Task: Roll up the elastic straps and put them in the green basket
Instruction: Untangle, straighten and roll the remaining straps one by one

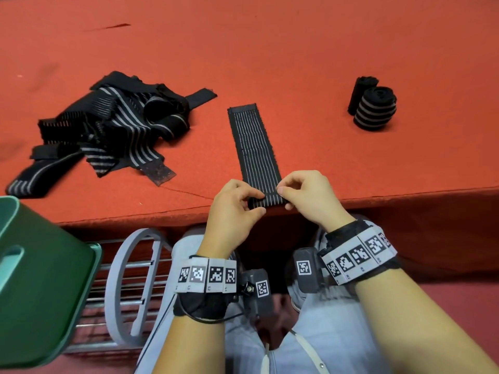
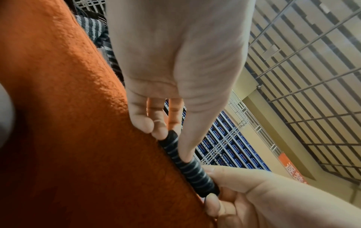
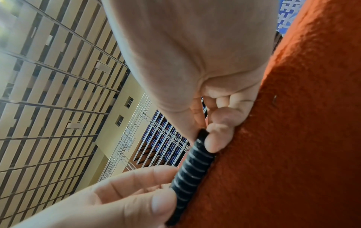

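Observation:
A black elastic strap with thin grey stripes (image 1: 253,147) lies flat on the orange table, running away from me. Its near end is curled into a thin roll (image 2: 187,163) (image 3: 192,168) at the table's front edge. My left hand (image 1: 237,203) pinches the left end of that roll. The roll's right end is pinched by my right hand (image 1: 302,193). A pile of loose striped straps (image 1: 108,125) sits at the left. Two rolled straps (image 1: 374,106) stand at the right. The green basket (image 1: 35,279) is at the lower left, below table height.
The orange felt table (image 1: 297,49) stretches far back. A grey metal rack with a ring frame (image 1: 129,287) stands under the table edge beside the basket. My knees in light trousers (image 1: 324,333) are below the hands.

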The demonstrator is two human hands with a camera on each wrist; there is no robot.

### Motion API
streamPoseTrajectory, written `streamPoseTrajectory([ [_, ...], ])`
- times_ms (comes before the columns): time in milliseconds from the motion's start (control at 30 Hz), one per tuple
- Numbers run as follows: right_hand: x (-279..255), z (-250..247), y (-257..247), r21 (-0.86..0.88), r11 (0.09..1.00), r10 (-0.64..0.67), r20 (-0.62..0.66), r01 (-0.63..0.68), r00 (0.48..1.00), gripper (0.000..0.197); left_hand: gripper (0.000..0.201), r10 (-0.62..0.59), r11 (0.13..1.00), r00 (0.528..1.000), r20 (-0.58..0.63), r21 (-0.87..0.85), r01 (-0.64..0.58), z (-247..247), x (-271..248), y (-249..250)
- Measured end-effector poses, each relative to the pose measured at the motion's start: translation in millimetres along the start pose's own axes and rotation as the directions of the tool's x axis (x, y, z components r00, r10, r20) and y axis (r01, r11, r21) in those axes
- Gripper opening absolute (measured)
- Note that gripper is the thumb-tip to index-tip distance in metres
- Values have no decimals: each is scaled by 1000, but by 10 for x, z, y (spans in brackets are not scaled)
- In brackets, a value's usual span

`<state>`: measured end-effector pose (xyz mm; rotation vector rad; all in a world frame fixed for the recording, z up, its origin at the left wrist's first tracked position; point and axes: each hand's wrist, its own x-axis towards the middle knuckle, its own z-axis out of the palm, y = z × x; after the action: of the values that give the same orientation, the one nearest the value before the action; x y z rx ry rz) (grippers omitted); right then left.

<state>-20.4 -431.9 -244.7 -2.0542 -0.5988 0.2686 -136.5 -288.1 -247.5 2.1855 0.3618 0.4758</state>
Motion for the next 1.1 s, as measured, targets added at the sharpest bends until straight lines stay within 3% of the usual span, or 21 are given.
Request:
streamPoseTrajectory([
  [200, 4, 1, 28, -134, 983, -129, -4, 127, 992, 12, 23, 19, 992, 1000, 14, 122, -20, 24, 14, -25],
  [300, -2, -46, 19, -189, 951, -233, 82, 244, 969, 2, 20, 34, 987, 999, 9, 158, -35, 26, 19, -41],
  [500, -40, -122, 25, -274, 909, -262, 206, 313, 943, 22, 17, 63, 976, 998, 22, 209, -67, 21, 32, -40],
  [800, 29, -142, -14, -221, 946, -204, 166, 238, 965, 11, 13, 40, 975, 998, 38, 219, -47, -59, 104, -13],
  [1100, 153, -140, -46, -192, 962, -151, 215, 194, 965, 8, 2, -23, 966, 997, 72, 259, 4, -93, 229, 69],
])
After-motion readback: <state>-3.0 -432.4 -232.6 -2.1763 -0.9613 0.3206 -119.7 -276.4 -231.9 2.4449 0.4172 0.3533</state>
